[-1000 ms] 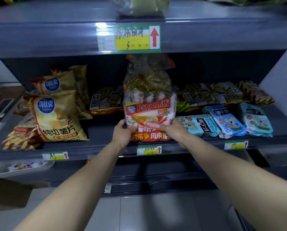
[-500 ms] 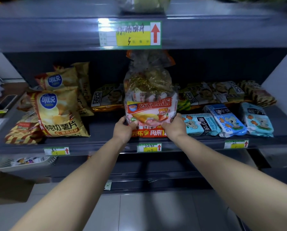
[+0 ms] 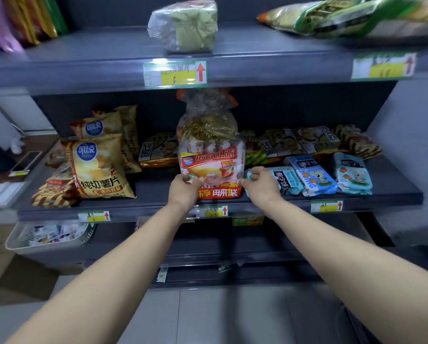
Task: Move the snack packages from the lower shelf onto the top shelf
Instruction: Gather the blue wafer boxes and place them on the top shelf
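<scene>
At the middle of the lower shelf (image 3: 394,194) stood the tall red pie bag (image 3: 211,160), upright, its clear gathered top reaching almost to the underside of the top shelf (image 3: 83,70). Both bare hands were on the bag's lower part: the left hand (image 3: 184,188) pinched its left bottom corner, fingers curled closed on the wrapper, and the right hand (image 3: 261,186) gripped its right bottom edge in the same narrow, closed way. Whether the bag's base touched the shelf or had lifted clear could not be told.

Left of the pie bag leaned a yellow chip bag (image 3: 97,167), with a second chip bag (image 3: 97,126) of the same kind behind it and striped packets (image 3: 54,192) low at its left side. Just right of the pie bag, touching the right hand's knuckles, lay light blue biscuit packs (image 3: 312,176) in a row along the shelf front. Behind the pie bag, on both sides, flat pale packets (image 3: 290,142) lay toward the back wall.

Directly above the pie bag, on the top shelf, sat a clear bag of green-wrapped items (image 3: 185,26). Right of that, blurred green and yellow bags (image 3: 332,18) lay flat. A yellow price tag (image 3: 175,73) with a red arrow hung on the top shelf's front edge, straight over the pie bag. Below and left of the pie bag, under the lower shelf, sat a grey tray (image 3: 46,242) of small packets.
</scene>
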